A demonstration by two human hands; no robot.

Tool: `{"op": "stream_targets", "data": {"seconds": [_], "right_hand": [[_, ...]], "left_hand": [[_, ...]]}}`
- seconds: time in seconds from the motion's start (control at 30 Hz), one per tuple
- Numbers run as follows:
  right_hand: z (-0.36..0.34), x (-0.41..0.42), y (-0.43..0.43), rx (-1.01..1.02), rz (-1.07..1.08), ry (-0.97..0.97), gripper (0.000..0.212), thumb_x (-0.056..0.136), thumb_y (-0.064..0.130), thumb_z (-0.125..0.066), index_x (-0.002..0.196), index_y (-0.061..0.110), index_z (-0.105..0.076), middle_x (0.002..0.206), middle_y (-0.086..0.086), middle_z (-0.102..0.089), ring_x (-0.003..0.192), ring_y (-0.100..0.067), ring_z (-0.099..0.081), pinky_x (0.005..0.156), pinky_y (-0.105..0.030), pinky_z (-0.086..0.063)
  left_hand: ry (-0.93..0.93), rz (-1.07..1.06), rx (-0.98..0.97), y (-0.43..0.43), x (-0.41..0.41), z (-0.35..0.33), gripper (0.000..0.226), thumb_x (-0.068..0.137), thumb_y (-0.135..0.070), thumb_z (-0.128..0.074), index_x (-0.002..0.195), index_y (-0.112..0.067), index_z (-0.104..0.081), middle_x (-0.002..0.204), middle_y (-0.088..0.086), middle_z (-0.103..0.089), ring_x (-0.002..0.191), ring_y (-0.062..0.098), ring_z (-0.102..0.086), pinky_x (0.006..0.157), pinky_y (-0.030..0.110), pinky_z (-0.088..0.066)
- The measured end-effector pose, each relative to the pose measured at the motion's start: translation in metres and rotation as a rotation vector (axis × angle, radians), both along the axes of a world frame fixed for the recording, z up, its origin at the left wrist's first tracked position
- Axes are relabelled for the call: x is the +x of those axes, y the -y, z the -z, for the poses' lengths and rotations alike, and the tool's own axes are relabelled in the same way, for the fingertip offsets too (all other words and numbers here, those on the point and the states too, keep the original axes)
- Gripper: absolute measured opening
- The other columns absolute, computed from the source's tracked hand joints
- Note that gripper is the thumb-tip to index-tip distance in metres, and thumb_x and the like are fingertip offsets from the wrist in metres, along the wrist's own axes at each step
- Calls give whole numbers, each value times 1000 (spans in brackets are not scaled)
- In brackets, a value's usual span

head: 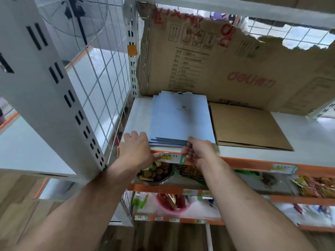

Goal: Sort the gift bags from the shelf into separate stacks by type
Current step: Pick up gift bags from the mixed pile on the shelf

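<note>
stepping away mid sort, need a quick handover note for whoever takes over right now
Left hand: at the left front corner of the blue bags, fingers curled; I cannot tell whether it grips them.
Right hand: pinches the blue stack's front edge.
Things: blue bags lie flat on the white shelf, brown bags flat just to their right, a torn cardboard box behind both.
Done: blue and brown lie in separate stacks.
Left: probably square up the blue stack; no unsorted bags in view.

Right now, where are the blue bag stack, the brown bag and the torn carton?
blue bag stack (183,120): head view, top face
brown bag (248,127): head view, flat face
torn carton (226,69): head view, printed side
</note>
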State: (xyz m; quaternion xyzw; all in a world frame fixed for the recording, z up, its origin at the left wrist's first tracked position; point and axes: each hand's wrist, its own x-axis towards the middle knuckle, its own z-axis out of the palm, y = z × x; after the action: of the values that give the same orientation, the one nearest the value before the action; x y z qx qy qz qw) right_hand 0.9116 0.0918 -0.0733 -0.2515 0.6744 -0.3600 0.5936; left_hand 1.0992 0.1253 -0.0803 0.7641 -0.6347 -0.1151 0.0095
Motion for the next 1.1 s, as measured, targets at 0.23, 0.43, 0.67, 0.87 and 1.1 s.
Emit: {"op": "stream_targets", "data": {"seconds": [0.23, 0.43, 0.67, 0.87, 1.1], "right_hand": [[-2, -6, -22, -150, 18, -167, 13, 92, 17, -64, 90, 4, -65, 72, -9, -66, 49, -17, -58, 43, -25, -45], [-1, -31, -86, -428, -177, -672, 17, 88, 37, -69, 105, 33, -67, 104, 14, -64, 95, -8, -60, 75, -24, -48], [20, -85, -184, -340, -256, -959, 38, 88, 36, -68, 126, 32, -63, 122, 13, -55, 110, -6, -51, 85, -24, -39], [32, -123, -253, -225, -214, -1040, 42, 88, 36, -68, 130, 30, -63, 129, 7, -58, 122, -16, -52, 93, -26, -41], [44, -189, -304, -219, -53, -979, 42, 86, 38, -69, 127, 32, -64, 128, 8, -59, 122, -13, -52, 100, -31, -45]], "left_hand": [[4, -4, 11, 0, 1, 1, 91, 73, -84, -57, 127, -12, -44, 127, 15, -48, 121, 35, -42, 100, 49, -44], [-129, 98, -293, -38, -10, 1, 73, 82, -63, -62, 135, -14, -49, 138, 10, -49, 129, 30, -40, 109, 42, -33], [-165, 369, -458, -95, -37, 22, 54, 80, -54, -67, 118, -15, -65, 116, 7, -65, 110, 26, -47, 99, 42, -40], [-172, 481, -299, -124, -78, 34, 53, 82, -50, -70, 125, -19, -65, 120, 5, -64, 116, 31, -47, 102, 46, -43], [-116, 668, -286, -153, -159, 30, 46, 85, -46, -60, 119, -16, -67, 116, 6, -68, 112, 30, -56, 99, 45, -43]]}}
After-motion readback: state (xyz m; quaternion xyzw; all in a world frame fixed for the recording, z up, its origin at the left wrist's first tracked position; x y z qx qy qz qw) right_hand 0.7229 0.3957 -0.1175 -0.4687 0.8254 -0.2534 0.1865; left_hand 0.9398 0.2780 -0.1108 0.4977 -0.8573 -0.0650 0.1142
